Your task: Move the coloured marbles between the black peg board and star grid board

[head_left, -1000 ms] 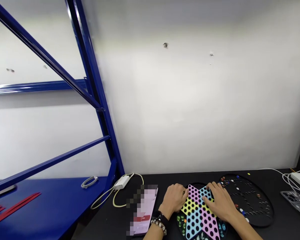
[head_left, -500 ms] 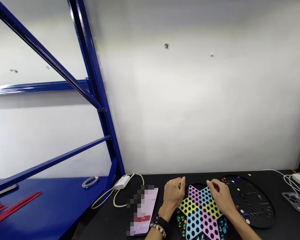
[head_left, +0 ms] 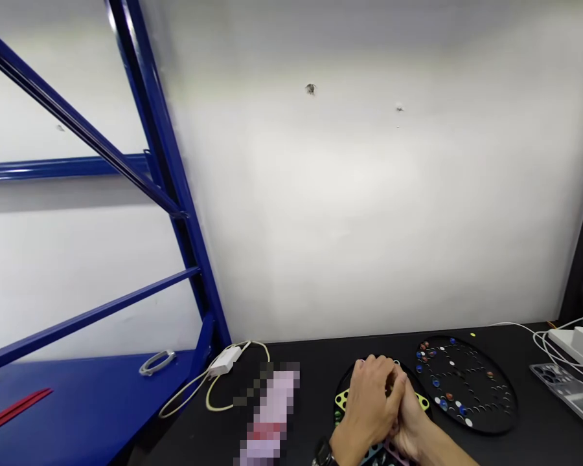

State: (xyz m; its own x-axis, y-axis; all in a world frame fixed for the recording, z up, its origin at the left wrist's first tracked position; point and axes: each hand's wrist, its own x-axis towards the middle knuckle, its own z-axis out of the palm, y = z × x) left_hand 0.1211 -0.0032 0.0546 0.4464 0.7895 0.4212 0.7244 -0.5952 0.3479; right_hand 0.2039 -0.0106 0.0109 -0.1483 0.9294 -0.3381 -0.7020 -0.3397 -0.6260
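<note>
My left hand (head_left: 372, 398) and my right hand (head_left: 409, 417) are pressed together with bent fingers, low over the star-patterned Chinese checkers board (head_left: 341, 399). The fingers of the left lie across the right, and whatever is between the palms is hidden. Most of the board is covered by my hands; bits of its yellow, blue and pink points with black holes show around them. Green marbles (head_left: 338, 416) lie in the black rim at the board's left side.
Right of the board lies a round black tray (head_left: 508, 388) with scattered blue, white and brown marbles. A phone (head_left: 272, 414), partly blurred out, is on the left. A white adapter (head_left: 225, 361) with cable sits behind it. A power strip (head_left: 576, 346) and a clear case (head_left: 571, 391) are at right.
My hands were apart at the board's two upper sides, the left with a green marble in its fingers. They have come together over the board. The view has shifted slightly right.
</note>
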